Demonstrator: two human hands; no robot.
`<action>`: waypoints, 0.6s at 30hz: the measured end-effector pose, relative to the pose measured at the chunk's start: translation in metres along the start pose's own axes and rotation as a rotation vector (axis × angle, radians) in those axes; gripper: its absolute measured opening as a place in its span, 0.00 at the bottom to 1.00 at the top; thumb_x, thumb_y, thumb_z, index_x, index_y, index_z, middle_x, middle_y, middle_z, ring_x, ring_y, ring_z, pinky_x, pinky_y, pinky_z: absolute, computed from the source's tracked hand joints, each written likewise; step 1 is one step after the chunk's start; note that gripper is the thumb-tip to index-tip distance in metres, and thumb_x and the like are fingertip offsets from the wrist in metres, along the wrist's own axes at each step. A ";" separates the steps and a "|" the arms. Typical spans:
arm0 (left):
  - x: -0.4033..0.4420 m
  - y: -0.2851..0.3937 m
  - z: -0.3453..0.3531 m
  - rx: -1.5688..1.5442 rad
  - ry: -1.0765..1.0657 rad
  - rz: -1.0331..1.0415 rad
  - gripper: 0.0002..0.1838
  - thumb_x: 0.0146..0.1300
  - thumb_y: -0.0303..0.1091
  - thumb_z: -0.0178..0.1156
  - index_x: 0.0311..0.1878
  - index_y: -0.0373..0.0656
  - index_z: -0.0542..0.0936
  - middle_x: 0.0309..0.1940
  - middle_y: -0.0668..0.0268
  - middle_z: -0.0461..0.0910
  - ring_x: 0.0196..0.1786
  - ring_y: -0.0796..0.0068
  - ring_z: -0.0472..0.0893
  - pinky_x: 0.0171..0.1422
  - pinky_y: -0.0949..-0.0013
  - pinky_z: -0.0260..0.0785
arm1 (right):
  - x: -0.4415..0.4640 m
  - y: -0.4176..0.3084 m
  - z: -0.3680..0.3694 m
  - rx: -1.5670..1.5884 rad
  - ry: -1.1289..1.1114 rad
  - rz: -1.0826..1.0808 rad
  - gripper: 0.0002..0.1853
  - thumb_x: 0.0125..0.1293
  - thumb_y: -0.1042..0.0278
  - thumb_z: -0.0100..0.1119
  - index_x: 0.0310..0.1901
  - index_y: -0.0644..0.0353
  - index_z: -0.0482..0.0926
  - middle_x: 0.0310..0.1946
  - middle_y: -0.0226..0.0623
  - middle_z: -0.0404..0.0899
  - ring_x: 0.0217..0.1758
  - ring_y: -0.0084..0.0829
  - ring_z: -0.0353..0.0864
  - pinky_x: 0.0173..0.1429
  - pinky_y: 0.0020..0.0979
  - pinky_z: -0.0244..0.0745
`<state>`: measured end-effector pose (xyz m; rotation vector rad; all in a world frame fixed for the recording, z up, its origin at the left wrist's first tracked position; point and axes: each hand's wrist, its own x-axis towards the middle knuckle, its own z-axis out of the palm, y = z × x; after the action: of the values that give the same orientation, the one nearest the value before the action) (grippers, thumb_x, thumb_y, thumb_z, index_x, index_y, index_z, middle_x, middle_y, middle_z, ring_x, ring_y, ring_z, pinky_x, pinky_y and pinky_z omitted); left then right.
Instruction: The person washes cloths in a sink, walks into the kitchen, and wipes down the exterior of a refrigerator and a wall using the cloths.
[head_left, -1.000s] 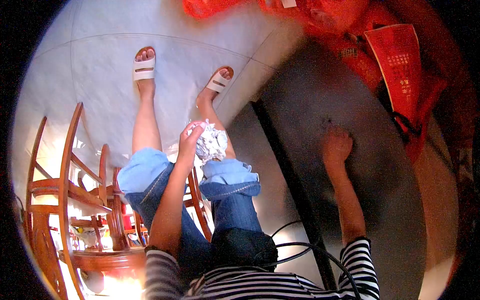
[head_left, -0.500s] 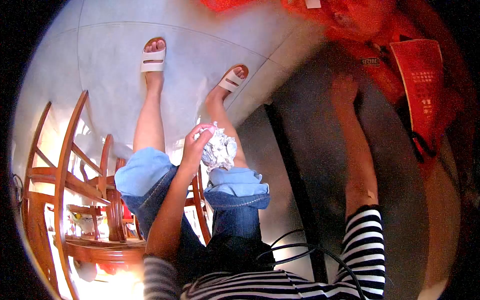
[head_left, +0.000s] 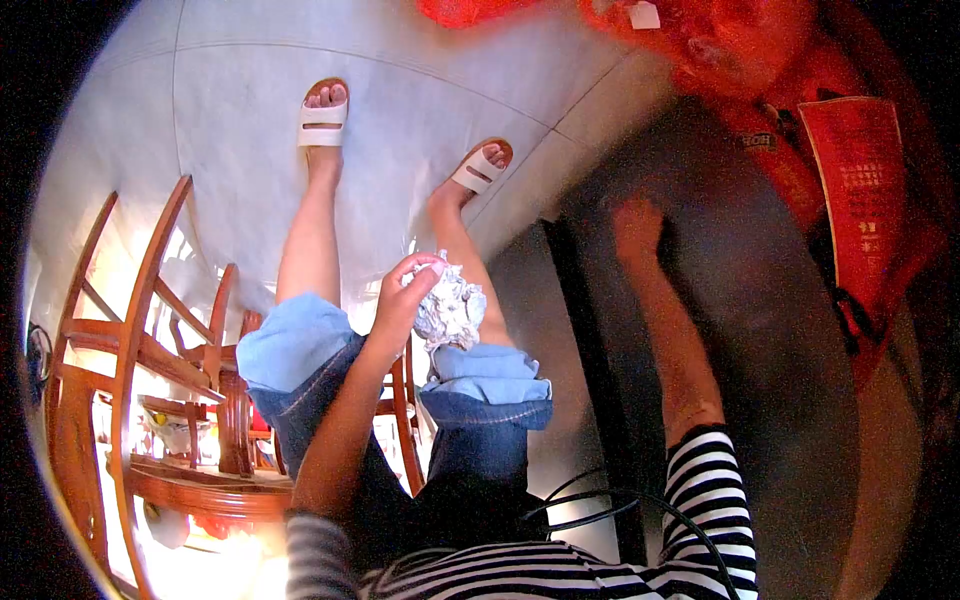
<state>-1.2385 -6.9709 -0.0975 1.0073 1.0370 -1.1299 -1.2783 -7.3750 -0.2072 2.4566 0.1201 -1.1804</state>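
Observation:
My left hand (head_left: 405, 292) is closed around a crumpled silvery-white wad (head_left: 450, 308), held above my lap near the knee; whether it is foil, paper or plastic I cannot tell. In shadow on the right, my right hand (head_left: 637, 228) is over a dark flat surface (head_left: 780, 340). Its fingers are blurred and dim, and nothing shows clearly in them. Beyond and to the right of that hand are red bags (head_left: 735, 50) and a red printed packet (head_left: 862, 185).
Wooden chairs (head_left: 137, 320) stand at the left beside a round wooden piece of furniture (head_left: 215, 497). A black cable (head_left: 600, 492) loops near my right side. My sandalled feet rest on the pale tiled floor (head_left: 235, 130).
My right hand has moved left and toward me over the dark surface, away from the red bags. My left hand still holds the crumpled wad, with the whole view shifted slightly.

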 end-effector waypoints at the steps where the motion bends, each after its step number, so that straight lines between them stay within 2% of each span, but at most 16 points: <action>1: 0.001 -0.002 -0.001 0.010 0.008 0.013 0.10 0.62 0.34 0.56 0.41 0.38 0.78 0.34 0.70 0.77 0.38 0.85 0.73 0.45 0.79 0.66 | -0.017 -0.008 0.023 0.007 0.061 -0.018 0.13 0.58 0.60 0.51 0.35 0.59 0.81 0.34 0.46 0.79 0.33 0.41 0.78 0.42 0.45 0.73; 3: 0.000 0.000 0.000 -0.049 0.023 -0.006 0.10 0.62 0.34 0.55 0.41 0.39 0.78 0.34 0.70 0.77 0.38 0.83 0.74 0.45 0.78 0.66 | -0.016 -0.010 0.027 -0.007 0.143 -0.043 0.13 0.58 0.60 0.52 0.35 0.59 0.82 0.34 0.46 0.79 0.34 0.41 0.78 0.41 0.45 0.73; 5: -0.003 -0.005 0.000 -0.043 -0.002 -0.027 0.09 0.62 0.35 0.55 0.41 0.41 0.77 0.34 0.70 0.77 0.37 0.81 0.75 0.44 0.76 0.67 | -0.002 0.017 -0.010 -0.066 0.155 -0.061 0.13 0.58 0.59 0.53 0.35 0.58 0.82 0.35 0.47 0.79 0.36 0.41 0.78 0.42 0.46 0.73; 8: -0.006 0.005 0.001 0.037 -0.037 -0.002 0.09 0.62 0.35 0.55 0.40 0.41 0.77 0.33 0.71 0.76 0.37 0.82 0.74 0.45 0.76 0.67 | 0.015 0.002 -0.068 -0.005 -0.276 0.034 0.14 0.59 0.64 0.51 0.42 0.60 0.80 0.39 0.47 0.79 0.43 0.42 0.78 0.53 0.46 0.69; 11: -0.004 0.005 0.003 0.012 -0.020 0.000 0.09 0.61 0.35 0.56 0.40 0.40 0.77 0.35 0.70 0.77 0.39 0.82 0.74 0.48 0.76 0.66 | -0.019 -0.030 -0.050 0.014 -0.204 -0.097 0.12 0.57 0.62 0.53 0.36 0.57 0.82 0.36 0.40 0.80 0.44 0.40 0.76 0.46 0.48 0.71; 14: 0.001 0.006 0.004 -0.031 -0.029 -0.034 0.09 0.62 0.34 0.55 0.40 0.38 0.78 0.35 0.69 0.77 0.39 0.82 0.74 0.48 0.76 0.66 | -0.002 -0.004 -0.025 -0.104 -0.054 -0.103 0.11 0.56 0.64 0.53 0.35 0.58 0.82 0.36 0.38 0.80 0.44 0.40 0.77 0.47 0.48 0.71; 17: -0.005 0.006 0.003 0.001 -0.048 -0.032 0.09 0.61 0.35 0.55 0.41 0.40 0.77 0.33 0.69 0.77 0.37 0.82 0.75 0.45 0.76 0.67 | 0.017 0.024 -0.040 -0.062 0.044 -0.080 0.14 0.58 0.63 0.52 0.40 0.61 0.81 0.39 0.46 0.79 0.45 0.43 0.77 0.48 0.47 0.71; 18: -0.003 0.005 -0.001 0.039 -0.079 0.004 0.09 0.61 0.35 0.54 0.40 0.40 0.77 0.33 0.69 0.77 0.37 0.81 0.75 0.44 0.76 0.68 | 0.005 0.015 -0.037 -0.085 -0.024 -0.104 0.14 0.58 0.63 0.52 0.39 0.62 0.81 0.40 0.45 0.79 0.46 0.43 0.77 0.48 0.47 0.71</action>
<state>-1.2344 -6.9692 -0.0947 0.9874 0.9534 -1.1815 -1.2442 -7.3740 -0.1857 2.3867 0.2883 -1.2218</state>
